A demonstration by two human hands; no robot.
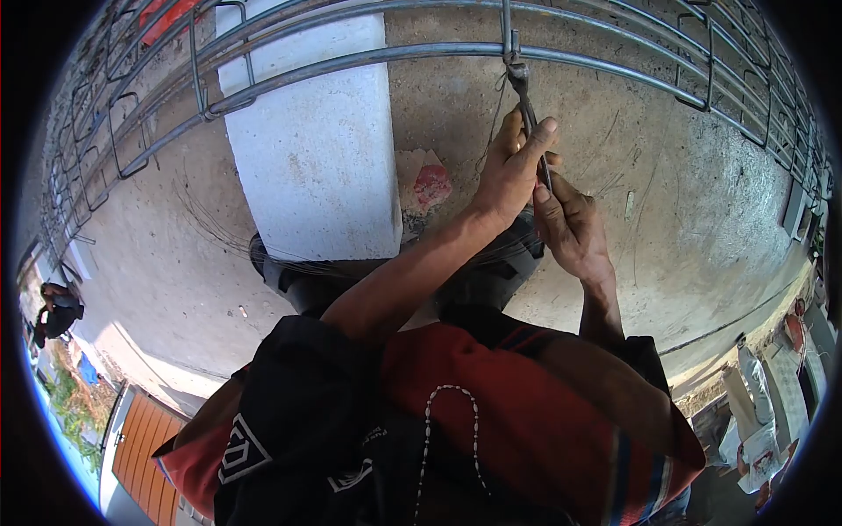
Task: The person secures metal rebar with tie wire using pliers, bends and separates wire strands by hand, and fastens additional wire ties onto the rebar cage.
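Note:
My left hand (513, 171) is closed on the dark handles of a pincer-like tool (525, 105), with the thumb lying along them. Just below and to the right, my right hand (572, 223) grips the lower end of the same tool. The tool's head meets a steel bar (421, 52) of the long rebar cage, where a short upright bar crosses it. A thin loop of wire (501, 83) hangs beside the tool's head. Whether the jaws hold the wire is too small to tell.
A white block (320, 167) lies under the cage, left of my hands. Thin loose wires (210, 226) spread by my feet. A red-marked piece (431, 185) is on the concrete floor. A dark figure (60, 311) is at the far left; bags (756, 438) lie lower right.

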